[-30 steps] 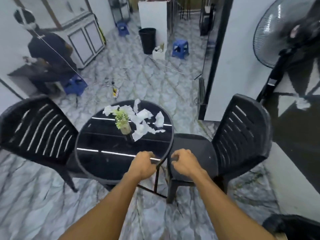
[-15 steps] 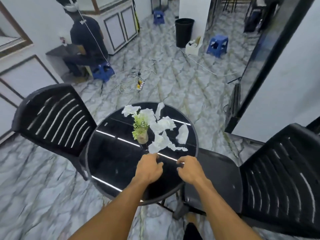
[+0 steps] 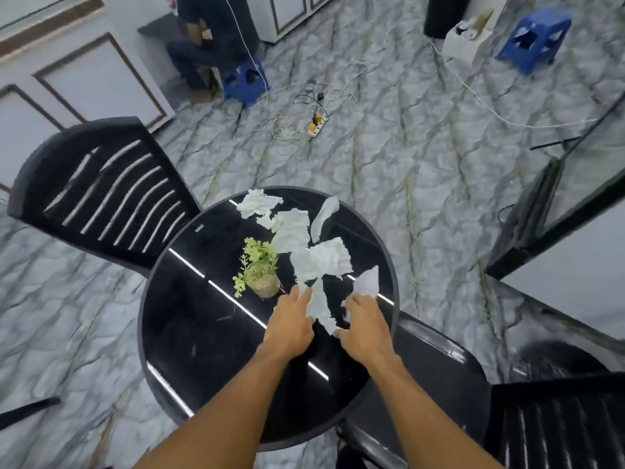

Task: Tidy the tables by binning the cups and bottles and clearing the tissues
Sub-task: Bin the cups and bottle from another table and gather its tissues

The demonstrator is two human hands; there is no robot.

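Left fingers [image 3: 302, 294]: nearly straight and close together, with the tips on the left edge of the strip [image 3: 319, 306]. I see no pinch.
Right fingers [image 3: 351, 304]: curled at the foot of a scrap [image 3: 367, 282]. I cannot tell whether they have closed on it.
Hands: left hand [image 3: 292, 319] and right hand [image 3: 363, 328] flank the strip, at the right side of the table [image 3: 189, 316].
Tissues [image 3: 321, 260]: the strip and scrap lie nearest me. At least 4 more pieces trail toward the far rim, all right of the plant [image 3: 258, 269].
Risk 1: the paper looks thin and torn. A flat-fingered drag on glossy glass could slide or rip it, leaving bits behind.
Risk 2: the left fingertips are just beside the plant. A sweep leftward could tip its pot.
Risk 3: the scrap sits close to the right rim. A loose grab may knock it onto the chair [image 3: 439, 367] or the floor.
Risk 4: 2 hands converging on 1 strip could tear it between them.
Risk 5: the far pieces need a long reach over the plant, so my forearm could catch it.
Risk 6: the bin [image 3: 443, 15] stands far off, with cables [image 3: 314, 123] across the floor between. Loose wads may drop, and feet may snag.
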